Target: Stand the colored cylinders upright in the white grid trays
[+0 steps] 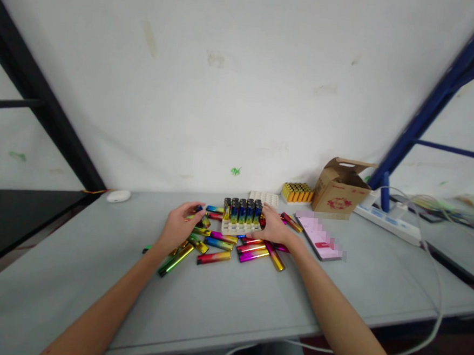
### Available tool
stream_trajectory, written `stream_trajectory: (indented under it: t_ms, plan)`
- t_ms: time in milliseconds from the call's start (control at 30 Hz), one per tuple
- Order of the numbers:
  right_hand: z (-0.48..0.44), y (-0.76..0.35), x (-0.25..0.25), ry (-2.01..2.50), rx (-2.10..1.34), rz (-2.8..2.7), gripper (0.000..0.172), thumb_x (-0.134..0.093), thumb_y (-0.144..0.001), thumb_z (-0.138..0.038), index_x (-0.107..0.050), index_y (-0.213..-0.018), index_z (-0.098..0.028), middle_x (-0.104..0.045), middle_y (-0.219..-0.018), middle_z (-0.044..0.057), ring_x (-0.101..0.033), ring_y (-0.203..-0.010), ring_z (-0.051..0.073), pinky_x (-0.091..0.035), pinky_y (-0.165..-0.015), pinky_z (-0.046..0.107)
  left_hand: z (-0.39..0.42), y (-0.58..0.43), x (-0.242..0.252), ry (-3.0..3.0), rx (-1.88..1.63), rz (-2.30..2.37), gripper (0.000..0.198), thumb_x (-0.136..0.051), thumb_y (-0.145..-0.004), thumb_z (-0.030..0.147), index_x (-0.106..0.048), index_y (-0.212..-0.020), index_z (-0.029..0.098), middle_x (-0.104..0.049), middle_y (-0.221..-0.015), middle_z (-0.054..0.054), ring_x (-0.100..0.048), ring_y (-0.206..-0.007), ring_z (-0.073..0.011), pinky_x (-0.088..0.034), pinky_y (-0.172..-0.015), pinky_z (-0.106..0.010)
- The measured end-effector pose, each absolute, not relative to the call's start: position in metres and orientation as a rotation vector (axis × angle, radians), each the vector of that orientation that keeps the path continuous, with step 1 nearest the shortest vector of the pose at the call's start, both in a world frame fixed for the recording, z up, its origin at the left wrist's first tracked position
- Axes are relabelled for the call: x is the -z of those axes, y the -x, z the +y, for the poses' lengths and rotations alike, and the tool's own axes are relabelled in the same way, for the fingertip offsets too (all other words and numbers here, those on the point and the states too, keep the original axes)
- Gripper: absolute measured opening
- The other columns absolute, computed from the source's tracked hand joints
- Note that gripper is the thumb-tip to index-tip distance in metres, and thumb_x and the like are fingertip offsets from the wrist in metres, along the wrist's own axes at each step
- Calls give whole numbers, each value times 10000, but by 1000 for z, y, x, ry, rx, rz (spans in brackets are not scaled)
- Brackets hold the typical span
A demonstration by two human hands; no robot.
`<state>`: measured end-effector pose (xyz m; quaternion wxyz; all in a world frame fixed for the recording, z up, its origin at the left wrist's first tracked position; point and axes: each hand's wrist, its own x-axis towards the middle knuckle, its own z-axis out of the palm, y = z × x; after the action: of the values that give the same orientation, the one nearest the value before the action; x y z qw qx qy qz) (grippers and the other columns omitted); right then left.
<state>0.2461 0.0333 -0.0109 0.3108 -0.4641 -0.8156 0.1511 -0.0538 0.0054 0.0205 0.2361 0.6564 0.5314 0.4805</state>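
The left grip (pixel 180 223) seems closed on a rainbow lighter (pixel 203 220), while the right grip (pixel 272 228), spread flat, rests against the lighter tray (pixel 237 229) between them.

A cardboard box (pixel 339 191) (flap open) stands beside a white power strip (pixel 388 220), a phone (pixel 317 238) lying in front.

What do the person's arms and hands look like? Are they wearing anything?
The left arm and right arm are bare right down to the picture's edge, with no sleeves showing. The left hand and right hand wear no gloves, and no watch or bracelet shows on either wrist. Rings are too small to tell.
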Motion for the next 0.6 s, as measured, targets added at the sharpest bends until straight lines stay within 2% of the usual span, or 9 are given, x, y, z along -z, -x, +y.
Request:
stream_trajectory:
  t_ms: [167,267,367,500,600]
  plan:
    - [32,-247,11,1243,-350,-2191,916,-793,-574,-521,-482,-1316,-83,-500,-1349,213,-350,-1343,382,-269,-1117,514,5,46,-22,-1395,-1402,1299,526,-697,-702,563,-642,-1015,144,-715,-880,-80,-693,-779,-232,-581,-665,-340]
    - [31,-248,10,1202,-350,-2165,912,-802,-562,-521,-486,-1309,-104,-509,-1335,204,-399,-1306,372,-292,-1096,513,2,41,-23,-1163,-1405,1095,484,-726,-713,504,-619,-1026,152,-672,-764,-25,-663,-653,-170,-563,-592,-287]
    - [31,-248,7,1170,-356,-2144,868,-805,-565,-511,-509,-1282,-121,-538,-1297,190,-444,-1261,362,-319,-1072,515,-3,37,-26,-1024,-1368,901,360,-739,-745,425,-605,-966,175,-619,-732,15,-601,-580,-114,-552,-580,-270]
    - [30,-251,4,1166,-383,-2130,885,-798,-580,-517,-485,-1309,-124,-536,-1300,192,-458,-1252,356,-337,-1064,511,-8,37,-29,-961,-1223,697,267,-690,-809,412,-549,-949,234,-576,-706,36,-600,-621,-145,-555,-599,-326]
    - [28,-253,0,1182,-418,-2073,940,-799,-579,-523,-437,-1358,-142,-488,-1357,195,-438,-1279,354,-325,-1077,515,-9,40,-30,-913,-1158,638,202,-589,-885,413,-541,-996,251,-550,-678,40,-551,-557,-126,-514,-531,-273]
